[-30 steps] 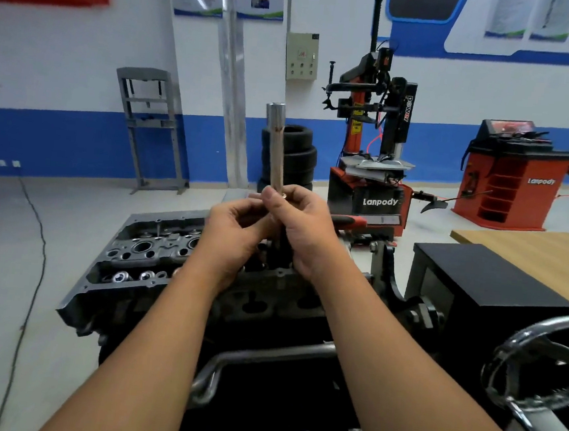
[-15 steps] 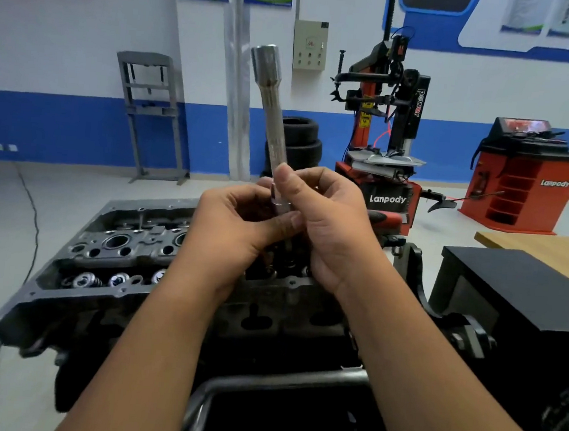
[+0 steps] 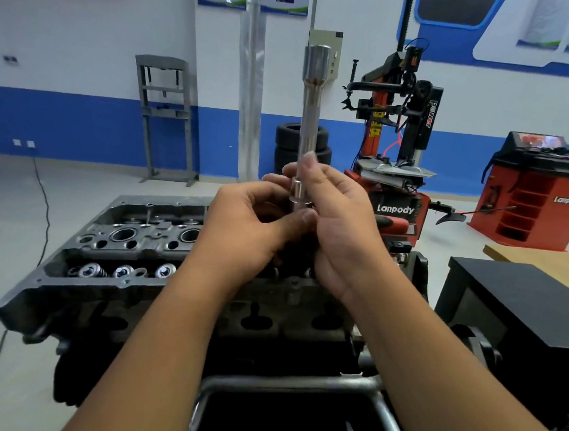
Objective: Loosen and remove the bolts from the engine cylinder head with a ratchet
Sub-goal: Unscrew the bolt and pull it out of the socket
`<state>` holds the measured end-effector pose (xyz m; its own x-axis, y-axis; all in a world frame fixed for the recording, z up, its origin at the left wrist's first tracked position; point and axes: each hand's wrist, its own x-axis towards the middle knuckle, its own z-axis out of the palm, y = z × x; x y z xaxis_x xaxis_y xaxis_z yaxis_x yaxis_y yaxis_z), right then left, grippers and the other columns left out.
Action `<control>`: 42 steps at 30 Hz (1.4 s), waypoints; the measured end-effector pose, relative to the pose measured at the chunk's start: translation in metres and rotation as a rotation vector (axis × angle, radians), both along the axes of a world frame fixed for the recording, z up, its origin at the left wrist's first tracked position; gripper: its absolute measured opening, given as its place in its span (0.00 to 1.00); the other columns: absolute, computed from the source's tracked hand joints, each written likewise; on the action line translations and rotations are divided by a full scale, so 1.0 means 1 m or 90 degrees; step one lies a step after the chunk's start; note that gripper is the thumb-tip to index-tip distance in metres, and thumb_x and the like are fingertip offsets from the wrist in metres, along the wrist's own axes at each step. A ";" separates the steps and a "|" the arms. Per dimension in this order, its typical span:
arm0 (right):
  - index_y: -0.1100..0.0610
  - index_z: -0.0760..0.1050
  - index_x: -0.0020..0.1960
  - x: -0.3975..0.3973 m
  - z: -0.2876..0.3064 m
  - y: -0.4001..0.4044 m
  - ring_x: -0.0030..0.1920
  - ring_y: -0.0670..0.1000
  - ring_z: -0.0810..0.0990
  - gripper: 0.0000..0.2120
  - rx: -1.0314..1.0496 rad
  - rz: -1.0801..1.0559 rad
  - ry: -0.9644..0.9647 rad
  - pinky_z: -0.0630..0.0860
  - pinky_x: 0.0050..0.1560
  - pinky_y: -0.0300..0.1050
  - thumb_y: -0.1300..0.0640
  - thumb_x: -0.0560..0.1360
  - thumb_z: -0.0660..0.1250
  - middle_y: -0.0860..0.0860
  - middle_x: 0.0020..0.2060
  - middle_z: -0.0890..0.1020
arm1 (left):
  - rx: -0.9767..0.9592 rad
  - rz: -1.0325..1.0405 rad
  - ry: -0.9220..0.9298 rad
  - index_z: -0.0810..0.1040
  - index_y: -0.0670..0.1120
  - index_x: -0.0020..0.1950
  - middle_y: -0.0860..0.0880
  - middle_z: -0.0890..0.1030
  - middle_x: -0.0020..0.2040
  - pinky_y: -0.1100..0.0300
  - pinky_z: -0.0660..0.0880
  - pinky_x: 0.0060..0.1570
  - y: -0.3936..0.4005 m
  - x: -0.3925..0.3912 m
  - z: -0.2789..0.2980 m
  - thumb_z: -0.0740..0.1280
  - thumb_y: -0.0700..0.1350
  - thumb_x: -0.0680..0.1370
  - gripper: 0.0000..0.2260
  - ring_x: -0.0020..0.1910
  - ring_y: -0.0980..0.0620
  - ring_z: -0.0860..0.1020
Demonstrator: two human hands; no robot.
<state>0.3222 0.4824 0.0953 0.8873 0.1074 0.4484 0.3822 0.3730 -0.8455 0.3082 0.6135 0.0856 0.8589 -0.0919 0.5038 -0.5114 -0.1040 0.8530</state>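
Observation:
Both my hands hold a long chrome extension bar (image 3: 309, 121) upright above the grey engine cylinder head (image 3: 129, 246). A short socket (image 3: 300, 192) sits on the bar's lower end. My left hand (image 3: 251, 226) pinches the part just below that socket with thumb and fingers. My right hand (image 3: 337, 220) curls round the bar from the right, its thumb lying along the shaft. The bar's wider top end points up. What hangs below my hands is hidden. Valve springs (image 3: 123, 271) show in the head's near row.
The engine sits on a stand with a metal tube frame (image 3: 282, 387) in front of me. A black box (image 3: 516, 304) and a wooden table (image 3: 547, 262) stand at the right. A tyre changer (image 3: 399, 149), stacked tyres (image 3: 287, 143) and a red balancer (image 3: 536, 189) stand behind.
The bar has risen and come more upright, and its lower socket now shows above my left thumb. My view has shifted slightly.

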 end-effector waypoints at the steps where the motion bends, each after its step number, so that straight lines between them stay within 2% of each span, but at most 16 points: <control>1: 0.57 0.81 0.48 0.000 0.000 0.001 0.51 0.58 0.88 0.12 -0.001 -0.015 -0.003 0.83 0.53 0.59 0.48 0.73 0.75 0.58 0.48 0.88 | 0.004 0.019 -0.012 0.86 0.50 0.52 0.51 0.88 0.45 0.55 0.83 0.35 -0.001 0.000 -0.001 0.77 0.46 0.73 0.09 0.42 0.51 0.87; 4: 0.58 0.80 0.48 0.002 -0.001 0.004 0.51 0.59 0.88 0.15 -0.008 -0.057 -0.022 0.82 0.57 0.65 0.48 0.70 0.77 0.58 0.47 0.88 | 0.037 0.018 -0.040 0.86 0.52 0.53 0.51 0.88 0.44 0.62 0.80 0.35 -0.002 0.000 -0.001 0.73 0.43 0.79 0.06 0.40 0.52 0.86; 8: 0.58 0.83 0.48 0.001 -0.001 0.002 0.54 0.57 0.87 0.19 -0.018 -0.044 -0.026 0.83 0.57 0.63 0.42 0.72 0.75 0.56 0.49 0.88 | 0.021 -0.093 0.015 0.83 0.49 0.61 0.44 0.86 0.47 0.57 0.80 0.36 0.000 -0.003 0.002 0.64 0.43 0.86 0.09 0.42 0.48 0.84; 11: 0.58 0.84 0.49 0.000 -0.001 -0.001 0.52 0.58 0.87 0.18 -0.006 -0.010 -0.008 0.84 0.52 0.58 0.43 0.74 0.72 0.57 0.49 0.87 | 0.000 -0.031 0.016 0.83 0.50 0.58 0.48 0.87 0.47 0.55 0.82 0.34 -0.002 -0.004 0.003 0.69 0.41 0.82 0.07 0.44 0.48 0.87; 13: 0.59 0.81 0.52 -0.001 -0.001 -0.001 0.51 0.59 0.88 0.19 0.016 0.003 0.003 0.85 0.50 0.57 0.46 0.71 0.76 0.58 0.50 0.87 | -0.002 0.039 -0.023 0.84 0.49 0.53 0.50 0.88 0.44 0.56 0.82 0.34 -0.003 -0.004 0.001 0.75 0.42 0.76 0.07 0.41 0.50 0.87; 16: 0.60 0.79 0.53 -0.001 -0.001 -0.001 0.51 0.59 0.88 0.21 -0.009 -0.022 -0.015 0.84 0.55 0.62 0.48 0.68 0.79 0.59 0.49 0.88 | 0.008 0.096 -0.081 0.86 0.50 0.50 0.52 0.87 0.43 0.56 0.84 0.39 -0.004 -0.005 -0.002 0.78 0.42 0.74 0.07 0.42 0.52 0.87; 18: 0.61 0.80 0.52 -0.003 0.000 0.000 0.53 0.58 0.87 0.21 -0.028 -0.040 -0.023 0.82 0.59 0.64 0.47 0.68 0.76 0.57 0.49 0.88 | 0.042 0.081 -0.086 0.86 0.53 0.53 0.51 0.88 0.45 0.54 0.84 0.42 -0.004 -0.007 -0.003 0.74 0.44 0.79 0.05 0.44 0.53 0.86; 21: 0.61 0.81 0.51 -0.003 0.001 0.002 0.55 0.57 0.87 0.20 -0.033 -0.032 -0.022 0.82 0.59 0.66 0.44 0.71 0.71 0.56 0.50 0.88 | 0.040 0.003 -0.054 0.84 0.50 0.57 0.45 0.87 0.49 0.49 0.85 0.44 -0.004 -0.008 -0.002 0.64 0.44 0.85 0.09 0.49 0.47 0.86; 23: 0.59 0.83 0.49 -0.002 0.000 0.001 0.55 0.58 0.87 0.16 -0.032 -0.010 -0.023 0.82 0.59 0.63 0.45 0.76 0.68 0.57 0.50 0.87 | 0.022 0.006 -0.051 0.84 0.51 0.56 0.48 0.87 0.50 0.58 0.84 0.45 -0.004 -0.008 0.000 0.64 0.42 0.85 0.09 0.50 0.51 0.86; 26: 0.57 0.84 0.49 0.000 0.000 0.000 0.49 0.55 0.88 0.13 -0.010 0.021 -0.004 0.85 0.49 0.53 0.47 0.80 0.69 0.56 0.47 0.88 | -0.020 0.037 -0.053 0.84 0.50 0.50 0.53 0.87 0.46 0.65 0.81 0.40 -0.006 -0.005 0.000 0.74 0.44 0.77 0.04 0.45 0.56 0.86; 28: 0.59 0.80 0.52 0.000 0.000 0.000 0.48 0.56 0.88 0.15 0.010 0.010 -0.003 0.85 0.47 0.52 0.48 0.75 0.74 0.56 0.46 0.88 | -0.027 0.066 -0.070 0.84 0.48 0.48 0.52 0.87 0.42 0.65 0.80 0.35 -0.006 -0.005 -0.001 0.77 0.48 0.71 0.08 0.40 0.54 0.86; 31: 0.59 0.79 0.51 0.000 -0.001 -0.001 0.51 0.56 0.88 0.20 -0.003 -0.042 -0.035 0.85 0.53 0.57 0.45 0.70 0.78 0.56 0.48 0.88 | 0.011 0.023 -0.072 0.84 0.52 0.54 0.53 0.88 0.47 0.63 0.82 0.39 -0.006 -0.007 -0.001 0.72 0.45 0.78 0.06 0.45 0.55 0.86; 33: 0.58 0.81 0.48 0.000 -0.002 0.000 0.53 0.57 0.87 0.20 -0.005 -0.056 -0.036 0.84 0.56 0.59 0.42 0.69 0.75 0.56 0.49 0.88 | 0.021 -0.040 -0.036 0.84 0.54 0.59 0.51 0.87 0.51 0.54 0.85 0.44 -0.005 -0.009 -0.001 0.66 0.45 0.83 0.08 0.50 0.51 0.86; 35: 0.58 0.84 0.47 0.001 -0.001 0.001 0.51 0.57 0.87 0.18 -0.004 -0.040 -0.019 0.85 0.50 0.56 0.42 0.72 0.73 0.55 0.48 0.88 | 0.002 -0.026 -0.009 0.83 0.52 0.59 0.50 0.87 0.50 0.50 0.86 0.43 -0.005 -0.008 0.001 0.66 0.43 0.84 0.09 0.49 0.48 0.86; 38: 0.55 0.84 0.45 0.003 -0.001 0.003 0.44 0.55 0.88 0.12 -0.001 -0.013 -0.010 0.85 0.44 0.51 0.46 0.76 0.74 0.55 0.42 0.87 | -0.012 0.062 -0.051 0.83 0.52 0.54 0.55 0.88 0.46 0.62 0.83 0.38 -0.007 -0.006 -0.001 0.73 0.42 0.78 0.07 0.45 0.55 0.87; 42: 0.56 0.82 0.47 0.005 -0.002 0.004 0.50 0.55 0.88 0.10 -0.032 -0.041 -0.050 0.84 0.56 0.58 0.48 0.74 0.74 0.55 0.46 0.88 | 0.028 0.116 -0.135 0.84 0.57 0.49 0.57 0.87 0.45 0.66 0.82 0.42 -0.007 -0.005 -0.005 0.75 0.44 0.76 0.07 0.45 0.59 0.86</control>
